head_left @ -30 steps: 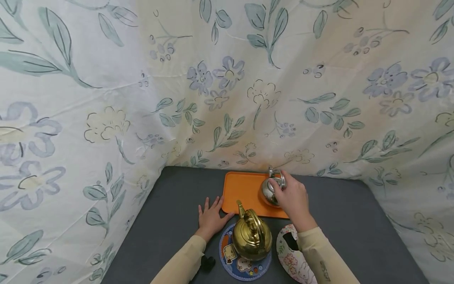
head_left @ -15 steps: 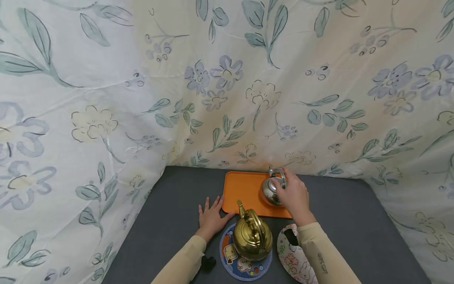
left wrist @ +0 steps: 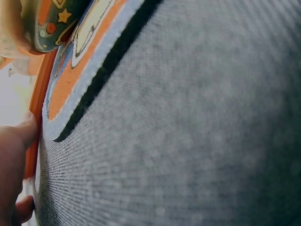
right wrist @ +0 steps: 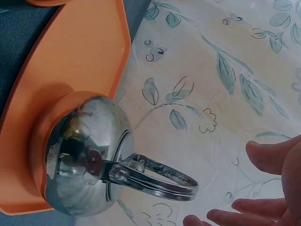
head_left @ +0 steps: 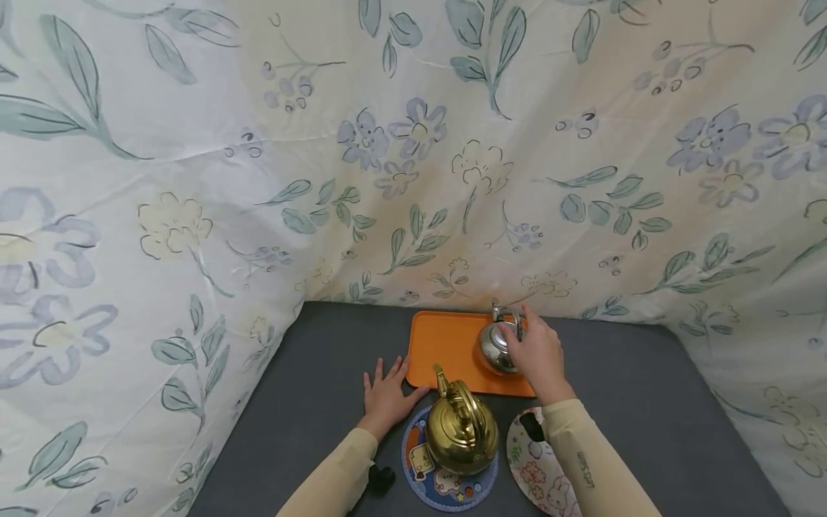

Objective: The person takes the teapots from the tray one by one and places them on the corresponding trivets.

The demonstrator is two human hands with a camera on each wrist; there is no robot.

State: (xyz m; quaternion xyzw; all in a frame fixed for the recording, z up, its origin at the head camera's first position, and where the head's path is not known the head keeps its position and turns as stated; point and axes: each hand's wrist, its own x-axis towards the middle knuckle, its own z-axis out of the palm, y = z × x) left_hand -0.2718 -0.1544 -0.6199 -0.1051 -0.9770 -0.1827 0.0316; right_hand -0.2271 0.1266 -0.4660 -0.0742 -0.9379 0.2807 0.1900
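A small silver kettle (head_left: 496,350) with its handle raised stands on the right part of an orange tray (head_left: 446,345). My right hand (head_left: 540,360) is just beside that kettle; in the right wrist view, a gap separates its loosely spread fingers from the kettle's handle (right wrist: 174,183). With fingers spread, my left hand (head_left: 388,402) rests at the tray's front left corner, its thumb (left wrist: 26,129) touching the tray's edge. Between my arms a gold kettle (head_left: 461,438) stands on a blue round mat (head_left: 446,497) with cartoon pictures.
A pale round mat (head_left: 535,477) with pink flowers lies partly under my right forearm. Dark grey cloth (head_left: 646,416) covers the table. A floral curtain (head_left: 413,237) hangs close behind the tray.
My right hand has shifted slightly to the right, off the silver kettle's handle. The left hand, the tray and both kettles stay in place.
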